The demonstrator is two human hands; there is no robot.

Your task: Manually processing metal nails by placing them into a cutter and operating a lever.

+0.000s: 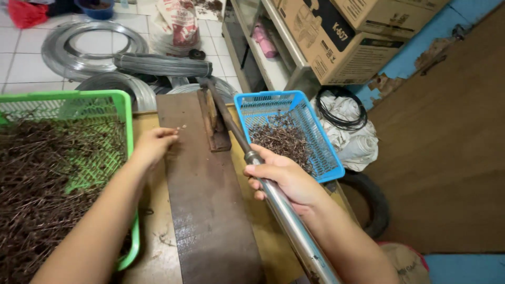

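Note:
My right hand (pixel 286 179) grips a long shiny metal lever (pixel 284 213) that runs up to a small wooden block (pixel 214 123) at the far end of a dark metal plate (pixel 208 205). My left hand (pixel 152 146) pinches a few thin wire pieces (pixel 180 128) just left of the block, over the plate's far left corner. A green basket (pixel 123 113) heaped with brown wire pieces lies under my left forearm. A blue basket (pixel 321 142) holding bent wire pieces stands to the right of the lever.
Coils of grey wire (pixel 79 50) lie on the tiled floor beyond the bench. Cardboard boxes (pixel 342 37) sit on a white shelf at upper right. A black tyre (pixel 376 202) and white cloth (pixel 352 137) lie by the wooden wall (pixel 452 142).

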